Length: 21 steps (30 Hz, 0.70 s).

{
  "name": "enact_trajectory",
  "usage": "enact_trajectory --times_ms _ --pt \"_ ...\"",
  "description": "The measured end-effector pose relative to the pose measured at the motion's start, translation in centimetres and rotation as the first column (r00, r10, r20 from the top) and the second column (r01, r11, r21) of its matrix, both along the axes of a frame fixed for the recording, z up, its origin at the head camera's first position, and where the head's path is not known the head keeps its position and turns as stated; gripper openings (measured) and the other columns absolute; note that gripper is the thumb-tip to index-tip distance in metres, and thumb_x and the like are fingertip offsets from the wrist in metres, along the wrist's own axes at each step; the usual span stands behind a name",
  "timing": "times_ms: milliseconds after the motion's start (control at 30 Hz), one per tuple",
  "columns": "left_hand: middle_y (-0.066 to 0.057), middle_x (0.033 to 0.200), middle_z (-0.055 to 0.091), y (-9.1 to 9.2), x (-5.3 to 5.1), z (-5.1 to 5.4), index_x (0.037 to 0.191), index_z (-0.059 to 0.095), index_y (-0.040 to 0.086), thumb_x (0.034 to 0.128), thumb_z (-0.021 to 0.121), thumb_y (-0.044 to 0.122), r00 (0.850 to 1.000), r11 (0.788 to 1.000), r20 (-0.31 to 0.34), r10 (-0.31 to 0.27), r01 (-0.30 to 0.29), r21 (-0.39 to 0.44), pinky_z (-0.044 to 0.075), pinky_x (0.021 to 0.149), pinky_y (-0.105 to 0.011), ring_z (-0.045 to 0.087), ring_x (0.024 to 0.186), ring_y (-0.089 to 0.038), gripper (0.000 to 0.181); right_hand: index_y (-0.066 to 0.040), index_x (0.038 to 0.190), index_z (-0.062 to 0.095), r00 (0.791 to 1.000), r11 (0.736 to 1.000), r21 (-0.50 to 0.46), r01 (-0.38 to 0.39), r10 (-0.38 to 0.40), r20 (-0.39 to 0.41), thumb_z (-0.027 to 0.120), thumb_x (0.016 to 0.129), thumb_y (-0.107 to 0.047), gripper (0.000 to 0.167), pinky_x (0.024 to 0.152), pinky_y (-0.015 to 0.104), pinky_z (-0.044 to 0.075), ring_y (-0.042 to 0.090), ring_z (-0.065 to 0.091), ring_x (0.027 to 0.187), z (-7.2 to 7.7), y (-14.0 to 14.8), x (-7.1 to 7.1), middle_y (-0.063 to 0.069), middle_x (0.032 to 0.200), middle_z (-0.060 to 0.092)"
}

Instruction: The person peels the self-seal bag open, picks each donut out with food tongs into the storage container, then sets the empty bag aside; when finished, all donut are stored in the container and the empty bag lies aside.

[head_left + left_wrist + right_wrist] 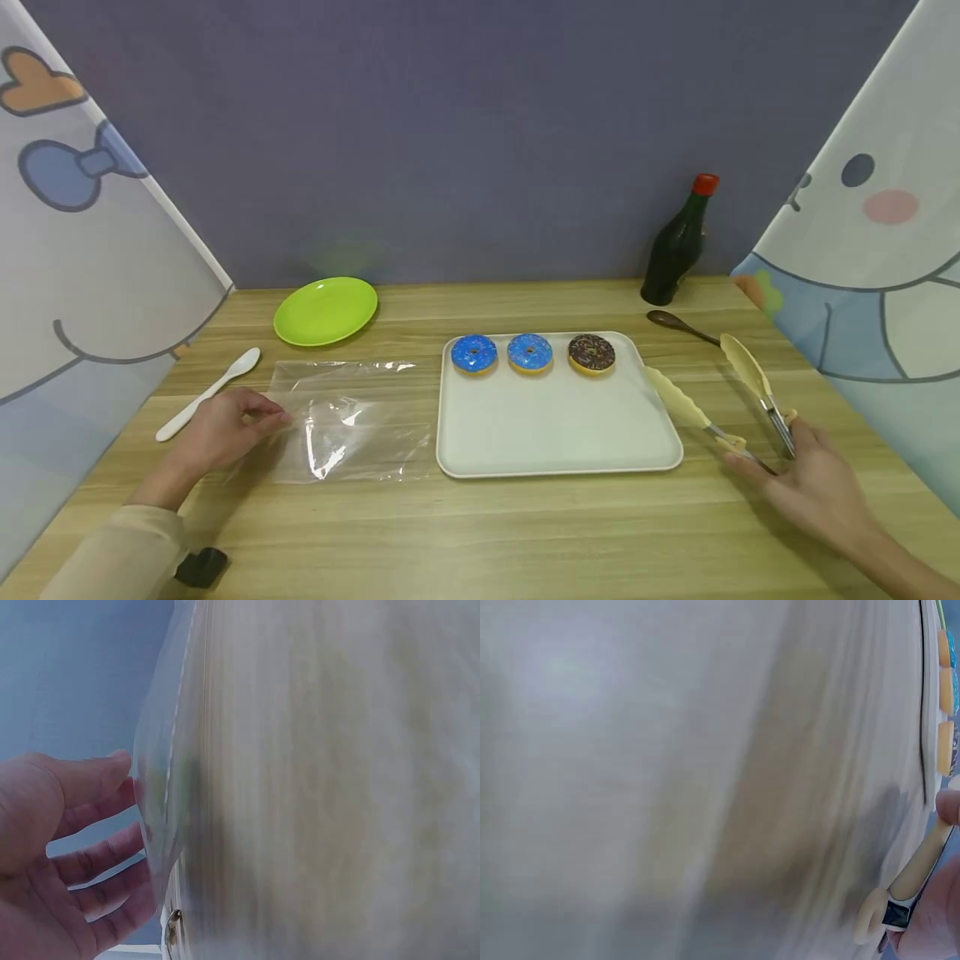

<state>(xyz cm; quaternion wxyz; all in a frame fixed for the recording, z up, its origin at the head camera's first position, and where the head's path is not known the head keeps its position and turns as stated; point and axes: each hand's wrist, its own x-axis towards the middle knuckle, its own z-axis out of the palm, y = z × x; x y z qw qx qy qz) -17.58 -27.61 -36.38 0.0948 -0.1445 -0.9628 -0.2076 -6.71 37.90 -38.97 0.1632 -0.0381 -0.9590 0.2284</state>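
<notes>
My left hand (225,427) pinches the left edge of a clear plastic bag (360,446) that lies flat on the table. In the left wrist view, thumb and forefinger meet at the film (156,780), whose edge is raised; the other fingers are loosely bent. My right hand (817,487) grips a pair of cream-tipped metal tongs (678,400) by the handles, with their arms spread wide. One tong tip is near the right edge of a white tray (555,433). Along the tray's back are two blue doughnuts (474,364) and a chocolate doughnut (592,364) with sprinkles.
A green plate (326,312) sits at the back left, and a white spoon (210,393) lies beyond my left hand. At the back right stands a dark bottle (675,250) with a red cap. A brown wooden spoon (667,320) lies partly behind the tongs.
</notes>
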Motion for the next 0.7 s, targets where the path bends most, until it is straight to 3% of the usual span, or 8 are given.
enact_trajectory --times_ms 200,467,700 --pt "-0.011 0.089 0.068 0.0 0.0 0.1 0.08 0.073 0.01 0.0812 0.075 0.016 0.998 1.0 -0.059 -0.013 0.014 0.006 0.047 0.057 -0.036 0.061 0.072 -0.025 0.006 0.021 0.094 0.045 0.999 0.999 0.034 0.032 -0.033 0.039 0.076 0.078 -0.038 0.069 0.056 0.058 0.039 0.05 0.048 0.074 -0.5 1.6 0.5 0.035 0.082 0.045" --pt "-0.009 0.089 0.067 0.2 0.1 0.3 0.08 0.073 0.011 0.0821 0.074 0.015 0.997 1.0 -0.075 -0.006 0.008 0.027 0.046 0.055 -0.032 0.057 0.064 -0.015 0.005 0.021 0.086 0.046 0.998 0.989 0.132 0.061 -0.063 0.01 0.077 0.074 -0.044 0.073 0.058 0.06 0.035 0.053 0.048 0.067 -1.1 2.6 0.5 0.03 0.069 0.048" --pt "-0.006 0.086 0.066 0.2 0.3 0.4 0.078 0.073 0.012 0.0803 0.076 0.013 0.992 0.999 -0.125 -0.02 0.024 0.03 0.045 0.053 -0.029 0.056 0.062 -0.014 0.004 0.031 0.095 0.042 0.998 0.989 0.137 0.054 -0.058 0.028 0.075 0.076 -0.046 0.086 0.068 0.06 0.024 0.058 0.042 0.077 -1.5 2.5 0.4 0.04 0.075 0.047"
